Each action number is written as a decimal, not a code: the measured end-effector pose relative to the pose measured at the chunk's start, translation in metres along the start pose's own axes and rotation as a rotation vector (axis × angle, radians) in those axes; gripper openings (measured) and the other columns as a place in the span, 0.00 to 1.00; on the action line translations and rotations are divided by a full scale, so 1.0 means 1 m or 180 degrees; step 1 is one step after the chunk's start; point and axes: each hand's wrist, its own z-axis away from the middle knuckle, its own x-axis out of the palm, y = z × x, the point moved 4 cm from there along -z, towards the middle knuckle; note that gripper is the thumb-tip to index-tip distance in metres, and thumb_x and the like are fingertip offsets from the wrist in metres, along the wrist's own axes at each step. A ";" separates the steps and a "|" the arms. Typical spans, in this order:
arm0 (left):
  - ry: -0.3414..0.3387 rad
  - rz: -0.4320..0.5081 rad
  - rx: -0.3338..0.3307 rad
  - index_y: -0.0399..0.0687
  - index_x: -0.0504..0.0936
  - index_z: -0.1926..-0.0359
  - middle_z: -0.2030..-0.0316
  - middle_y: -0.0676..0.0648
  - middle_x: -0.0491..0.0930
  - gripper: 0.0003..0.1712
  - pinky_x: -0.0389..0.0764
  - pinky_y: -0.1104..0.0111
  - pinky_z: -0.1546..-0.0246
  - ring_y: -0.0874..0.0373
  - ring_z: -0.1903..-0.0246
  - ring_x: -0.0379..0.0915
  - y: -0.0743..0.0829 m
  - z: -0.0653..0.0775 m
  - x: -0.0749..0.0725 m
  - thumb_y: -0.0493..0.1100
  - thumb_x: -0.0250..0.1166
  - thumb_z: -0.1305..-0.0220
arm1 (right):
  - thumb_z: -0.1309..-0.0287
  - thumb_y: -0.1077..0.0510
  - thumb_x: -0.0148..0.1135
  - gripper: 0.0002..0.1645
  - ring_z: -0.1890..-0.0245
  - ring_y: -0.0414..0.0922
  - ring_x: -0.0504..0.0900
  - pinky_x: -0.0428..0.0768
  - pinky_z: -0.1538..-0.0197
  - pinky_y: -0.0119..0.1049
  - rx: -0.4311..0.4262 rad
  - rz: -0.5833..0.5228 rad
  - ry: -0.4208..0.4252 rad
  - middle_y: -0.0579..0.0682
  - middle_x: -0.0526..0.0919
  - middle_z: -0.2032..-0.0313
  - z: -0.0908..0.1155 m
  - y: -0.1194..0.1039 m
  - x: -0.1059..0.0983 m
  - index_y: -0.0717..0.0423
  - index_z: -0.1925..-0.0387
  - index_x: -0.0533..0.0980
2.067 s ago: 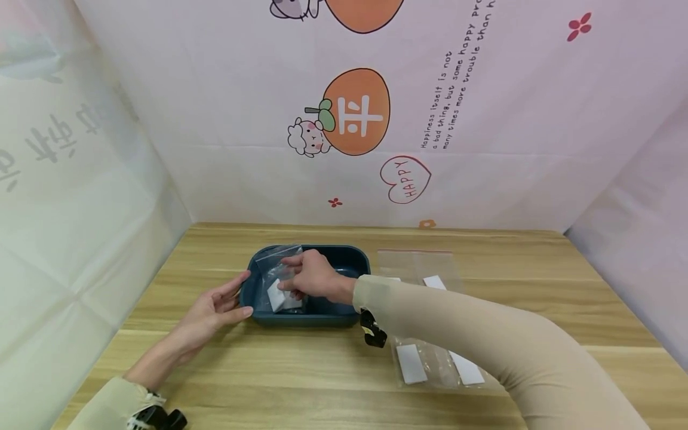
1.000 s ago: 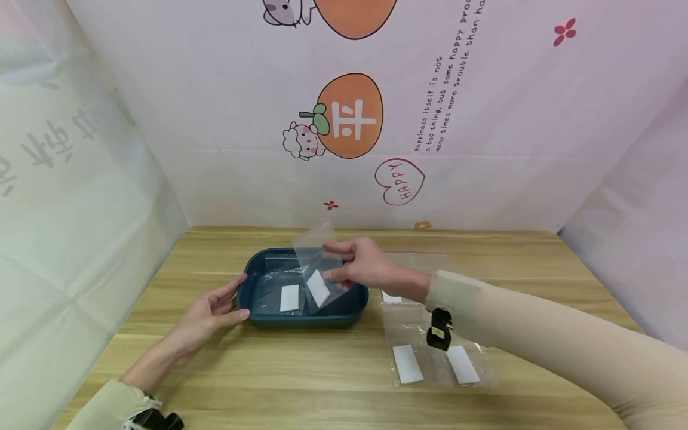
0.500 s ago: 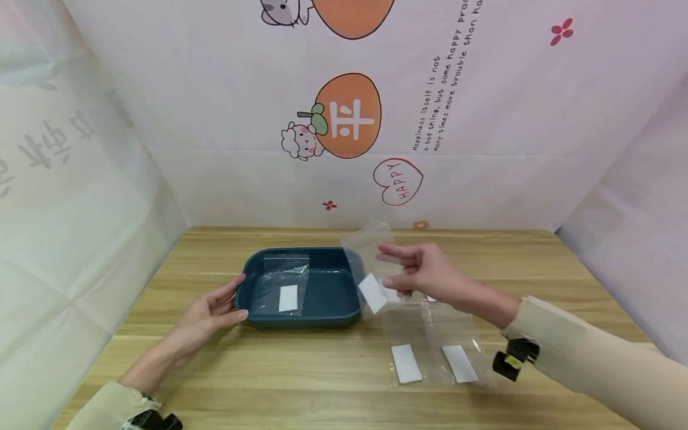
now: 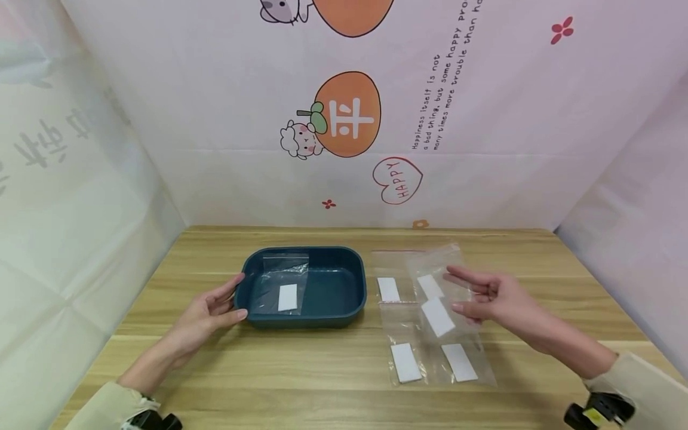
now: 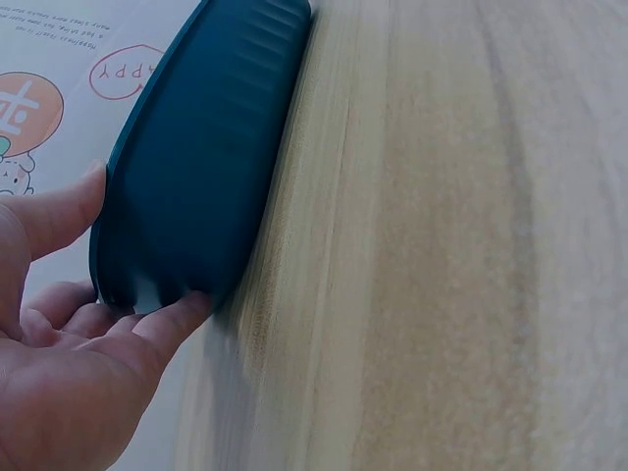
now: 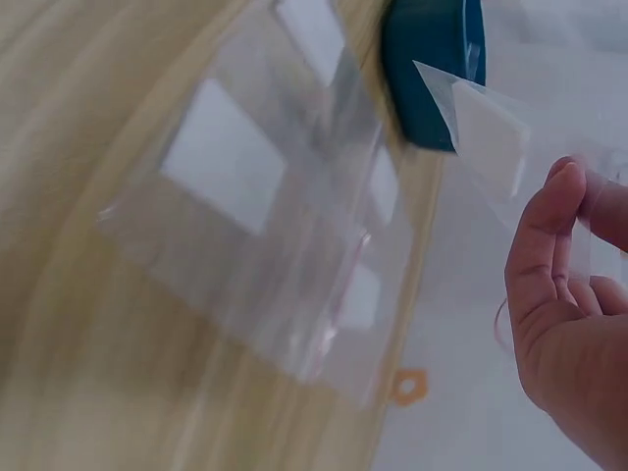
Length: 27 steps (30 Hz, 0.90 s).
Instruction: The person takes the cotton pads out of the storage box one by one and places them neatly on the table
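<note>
My left hand point(image 4: 206, 313) holds the left end of the dark teal rectangular tray point(image 4: 335, 319), thumb and forefinger spread across it. In the left wrist view the thumb and fingers touch the tray's end wall point(image 5: 186, 196). My right hand point(image 4: 510, 304) pinches a small clear zip bag point(image 4: 447, 263) containing a white card-like piece point(image 4: 438, 318). That bag hangs tilted above the bags on the table, partly covering them. The right wrist view shows the held bag point(image 6: 491, 142) between thumb and fingertips. One similar bag point(image 4: 279, 278) with a white piece lies inside the tray, at its left.
Several flat clear bags with white pieces lie right of the tray, including a front left bag point(image 4: 407, 362), a front right bag point(image 4: 459, 362) and a back left bag point(image 4: 388, 289). Everything stands on a wooden table point(image 4: 301, 364). A printed white backdrop point(image 4: 242, 179) rises behind.
My right hand has lifted one bag out of the tray and carried it right, over the bags on the table. My left hand stays at the tray's left end.
</note>
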 end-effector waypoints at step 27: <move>0.0033 -0.0056 -0.0015 0.42 0.51 0.16 0.18 0.34 0.44 0.50 0.71 0.75 0.41 0.31 0.24 0.48 0.001 0.000 0.000 0.39 0.70 0.28 | 0.31 0.65 0.67 0.45 0.81 0.37 0.74 0.80 0.77 0.38 0.0033 0.0317 -0.0108 0.72 0.56 0.23 0.065 0.115 -0.057 0.53 0.18 0.60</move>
